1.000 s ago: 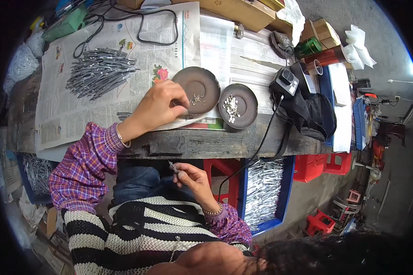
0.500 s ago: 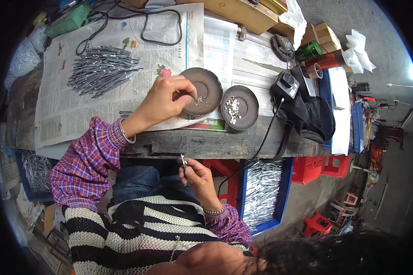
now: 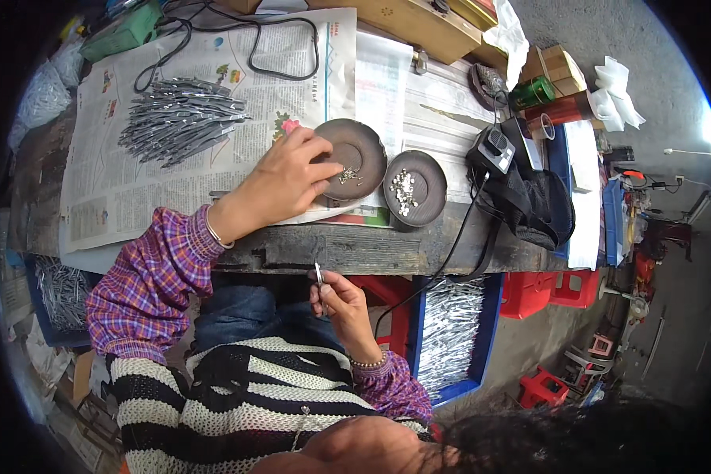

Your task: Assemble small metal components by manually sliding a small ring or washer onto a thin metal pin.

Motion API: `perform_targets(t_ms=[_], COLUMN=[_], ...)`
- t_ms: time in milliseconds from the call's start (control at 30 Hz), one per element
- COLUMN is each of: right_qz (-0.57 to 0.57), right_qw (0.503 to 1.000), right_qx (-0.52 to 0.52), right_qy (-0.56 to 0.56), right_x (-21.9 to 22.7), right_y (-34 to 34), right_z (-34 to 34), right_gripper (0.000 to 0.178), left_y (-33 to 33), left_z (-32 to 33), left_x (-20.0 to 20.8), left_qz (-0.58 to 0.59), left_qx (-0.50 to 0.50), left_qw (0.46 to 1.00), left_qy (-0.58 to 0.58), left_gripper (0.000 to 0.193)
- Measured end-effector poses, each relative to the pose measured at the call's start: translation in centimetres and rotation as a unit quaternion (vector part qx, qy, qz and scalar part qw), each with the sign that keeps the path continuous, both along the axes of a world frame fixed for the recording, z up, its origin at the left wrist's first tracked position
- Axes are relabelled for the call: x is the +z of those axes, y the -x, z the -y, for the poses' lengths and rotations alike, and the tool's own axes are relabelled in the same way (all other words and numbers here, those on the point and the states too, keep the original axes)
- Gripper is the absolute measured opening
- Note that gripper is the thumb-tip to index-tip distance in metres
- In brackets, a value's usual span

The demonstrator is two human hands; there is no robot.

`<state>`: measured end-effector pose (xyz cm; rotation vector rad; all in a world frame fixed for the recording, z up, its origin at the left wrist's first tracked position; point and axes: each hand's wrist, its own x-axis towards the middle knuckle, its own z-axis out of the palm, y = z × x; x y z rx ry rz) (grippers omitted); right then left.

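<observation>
At the left dark round dish [image 3: 377,143], my left hand [image 3: 286,180] bends its fingers down to a small heap of tiny brass-coloured metal pins [image 3: 349,175]. The fingers are curled together, and whatever lies between the fingertips is too small to make out. Below the table edge, my right hand [image 3: 341,306] grips a slim silvery metal piece [image 3: 319,274] upright between thumb and fingers. A second dark dish [image 3: 432,189], to the right, holds small shiny round pieces [image 3: 404,192]. A pile of slim grey metal pieces [image 3: 180,120] lies on newspaper [image 3: 103,178] at the left.
A black cable [image 3: 316,59] loops at the back. A black device [image 3: 494,146] and a black mesh bag [image 3: 537,201] sit on the right. Blue bins of metal pieces stand below, one at right [image 3: 494,320], another at left [image 3: 39,312]. Red stools [image 3: 525,294] are beside them.
My left hand has shifted slightly, its back turning more upward over the dish with the fingers still at the pins. My right hand keeps its grip, the metal piece tilted a little differently.
</observation>
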<state>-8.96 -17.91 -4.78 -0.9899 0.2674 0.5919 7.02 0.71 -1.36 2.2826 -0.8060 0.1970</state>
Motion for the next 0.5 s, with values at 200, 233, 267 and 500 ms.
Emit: perform_targets(t_ms=[200,233,267,500], right_qz=[0.001,0.003,0.003,0.008], right_qw=[1.000,1.000,1.000,1.000], right_qx=[0.001,0.006,0.007,0.005], right_qy=[0.009,0.013,0.011,0.001], right_x=[-0.02,-0.01,-0.08,-0.42], right_y=[-0.03,-0.03,-0.06,0.06], right_z=[-0.04,-0.04,-0.02,0.12], right_gripper=[0.028,0.028,0.028,0.028], left_y=[0.90,1.01,1.05,0.93], left_z=[0.13,0.07,0.06,0.31], left_x=[0.23,0.38,0.44,0.02], left_qz=[0.053,0.055,0.056,0.079], left_qx=[0.005,0.006,0.008,-0.012], left_qw=[0.997,0.997,0.997,0.996], left_qy=[-0.053,-0.055,-0.059,-0.024], left_gripper=[0.034,0.033,0.032,0.021])
